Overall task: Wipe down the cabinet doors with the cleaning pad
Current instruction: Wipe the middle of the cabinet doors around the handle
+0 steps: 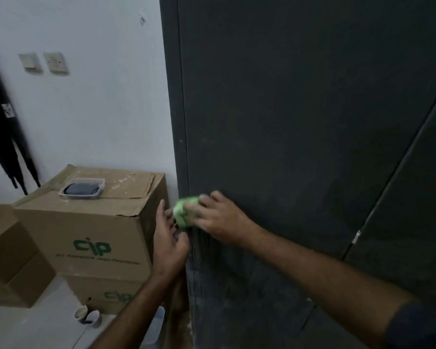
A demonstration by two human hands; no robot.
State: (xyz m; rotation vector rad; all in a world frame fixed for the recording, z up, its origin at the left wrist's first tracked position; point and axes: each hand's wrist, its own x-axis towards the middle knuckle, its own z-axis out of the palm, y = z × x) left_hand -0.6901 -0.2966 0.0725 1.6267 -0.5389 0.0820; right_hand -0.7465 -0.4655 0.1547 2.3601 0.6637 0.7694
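A tall dark grey cabinet door (300,122) fills the right of the view, its left edge running down the middle. My right hand (219,217) holds a green cleaning pad (183,214) against the door's left edge, fingers curled over it. My left hand (169,240) is just left of the pad at the door's edge, fingers loosely curled around the edge; what it holds is hidden. A second dark door (418,210) stands to the right, beyond a narrow seam.
Stacked cardboard boxes (86,235) stand close to the left of the cabinet, one topped by a clear tray (82,188) with dark cloth. Small cups (87,316) sit on the pale floor below. Wall switches (43,62) and dark folded umbrellas (3,137) are on the white wall.
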